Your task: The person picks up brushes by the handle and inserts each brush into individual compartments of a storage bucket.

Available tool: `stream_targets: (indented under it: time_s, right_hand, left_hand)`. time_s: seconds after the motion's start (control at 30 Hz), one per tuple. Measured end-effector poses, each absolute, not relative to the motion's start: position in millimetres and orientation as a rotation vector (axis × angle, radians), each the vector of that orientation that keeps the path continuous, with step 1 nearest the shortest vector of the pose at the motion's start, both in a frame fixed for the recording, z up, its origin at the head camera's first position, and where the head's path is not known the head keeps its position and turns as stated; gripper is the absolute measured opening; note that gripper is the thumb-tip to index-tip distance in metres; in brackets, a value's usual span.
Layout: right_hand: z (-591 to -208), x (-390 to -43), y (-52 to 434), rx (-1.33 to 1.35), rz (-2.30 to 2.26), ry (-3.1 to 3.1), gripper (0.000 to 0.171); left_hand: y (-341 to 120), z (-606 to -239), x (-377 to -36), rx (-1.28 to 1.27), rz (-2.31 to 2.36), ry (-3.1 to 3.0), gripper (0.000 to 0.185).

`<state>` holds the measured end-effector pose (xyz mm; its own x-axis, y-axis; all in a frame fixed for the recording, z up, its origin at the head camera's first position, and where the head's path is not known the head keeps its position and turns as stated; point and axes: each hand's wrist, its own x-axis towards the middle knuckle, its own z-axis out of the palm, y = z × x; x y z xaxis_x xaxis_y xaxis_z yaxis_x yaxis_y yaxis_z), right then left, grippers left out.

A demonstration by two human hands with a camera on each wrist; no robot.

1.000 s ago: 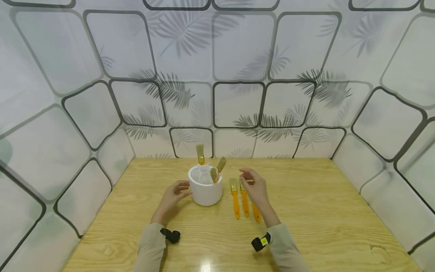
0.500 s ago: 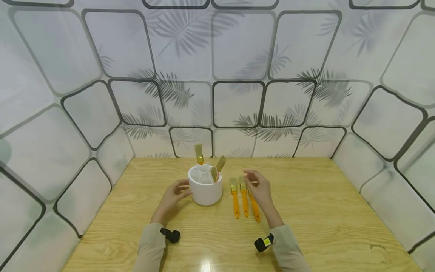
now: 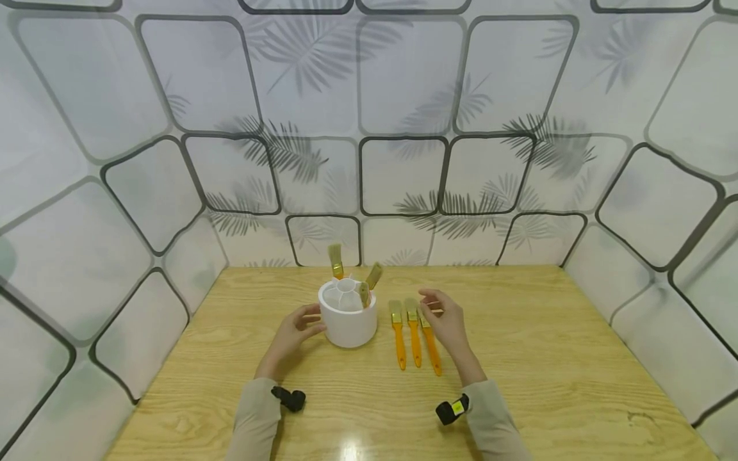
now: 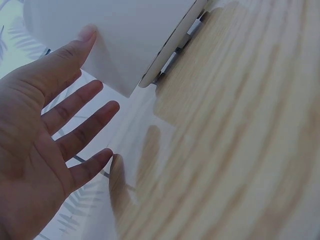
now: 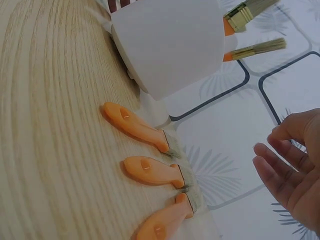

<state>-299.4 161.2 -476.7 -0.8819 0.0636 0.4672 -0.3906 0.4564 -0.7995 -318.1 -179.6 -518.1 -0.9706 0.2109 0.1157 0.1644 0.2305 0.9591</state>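
Observation:
A white round holder [image 3: 348, 317] stands on the wooden table [image 3: 519, 358] with three orange-handled brushes [image 3: 369, 283] upright in it. My left hand [image 3: 294, 333] rests against its left side with straight fingers [image 4: 75, 55] on the wall of the holder [image 4: 125, 35]. Three more orange brushes [image 3: 414, 333] lie side by side to the holder's right, also seen in the right wrist view as brushes [image 5: 150, 172] beside the holder [image 5: 170, 45]. My right hand [image 3: 444, 320] hovers just right of them, fingers [image 5: 280, 160] loosely curled, holding nothing.
Patterned white panels [image 3: 403, 173] wall in the table at the back and both sides. Bare wood lies to the right of the brushes and in front of my arms. Black wrist cameras [image 3: 290, 398] sit on both sleeves.
My right hand has drifted to the right, off the lying brushes, so all three now show fully. The left hand and holder have stayed put.

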Motion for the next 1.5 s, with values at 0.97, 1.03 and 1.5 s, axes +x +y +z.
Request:
stream_targets:
  time_s: [0.97, 1.03, 1.5]
  right_hand:
    - [-487, -301, 174, 0.224, 1.383, -2.388, 0.025]
    - [-487, -301, 174, 0.216, 1.381, -2.41, 0.024]
    - [-494, -302, 177, 0.155, 1.383, -2.487, 0.025]
  left_hand:
    - [-179, -520, -321, 0.386, 1.9, 2.397, 0.06]
    - [-179, -521, -322, 0.382, 1.894, 2.401, 0.06]
    - [-174, -496, -306, 0.368, 1.864, 2.348, 0.062]
